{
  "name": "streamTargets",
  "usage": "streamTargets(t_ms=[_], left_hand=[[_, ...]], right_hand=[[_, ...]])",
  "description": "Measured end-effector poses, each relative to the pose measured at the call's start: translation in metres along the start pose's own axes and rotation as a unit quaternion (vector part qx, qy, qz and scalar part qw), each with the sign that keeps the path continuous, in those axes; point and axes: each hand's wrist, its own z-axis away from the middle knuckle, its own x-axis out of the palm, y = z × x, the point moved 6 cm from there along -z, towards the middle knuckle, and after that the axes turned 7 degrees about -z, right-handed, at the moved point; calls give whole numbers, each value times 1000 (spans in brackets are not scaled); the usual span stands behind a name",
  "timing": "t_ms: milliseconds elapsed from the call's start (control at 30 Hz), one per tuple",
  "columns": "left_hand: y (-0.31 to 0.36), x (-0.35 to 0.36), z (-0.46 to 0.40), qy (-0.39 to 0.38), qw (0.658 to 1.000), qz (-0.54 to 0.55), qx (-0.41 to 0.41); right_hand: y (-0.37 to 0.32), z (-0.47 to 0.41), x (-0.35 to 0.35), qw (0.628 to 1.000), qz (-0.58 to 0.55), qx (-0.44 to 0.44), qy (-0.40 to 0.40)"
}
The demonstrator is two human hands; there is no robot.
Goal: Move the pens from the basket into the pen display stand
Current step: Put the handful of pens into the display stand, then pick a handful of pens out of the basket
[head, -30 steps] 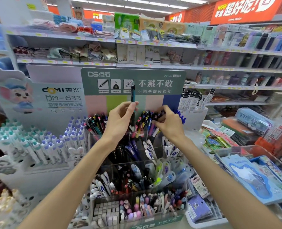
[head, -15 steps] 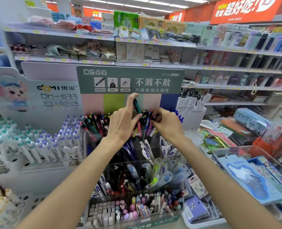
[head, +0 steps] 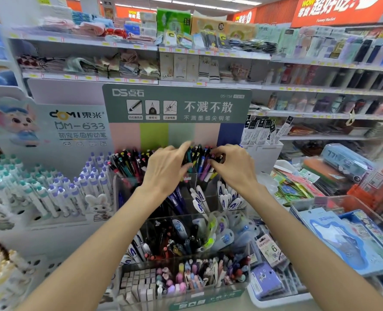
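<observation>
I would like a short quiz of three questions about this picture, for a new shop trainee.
1. True or false: both hands are at the pens in the top back compartment of the clear pen stand.
2. Which sign stands directly behind those pens? A) the green sign B) the white sign with a cartoon animal C) the orange sign near the ceiling
3. Fill in: the white pens with purple and teal caps stand to the ___ of the clear pen stand.

Key:
1. True: the left hand and the right hand both touch the pens.
2. A, the green sign.
3. Left; see the white pens.
</observation>
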Motion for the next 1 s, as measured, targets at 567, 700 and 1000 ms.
streamTargets(t_ms=[567,700,1000], left_hand=[[31,-19,30,15,985,174,-7],[74,-17,59,-65,966,249,30],[226,-2,171,-304,871,344,175]], right_hand=[[15,97,-50,983,-109,130,65],[30,175,-66,960,-109,241,88],[56,394,-117,882,-66,443,148]])
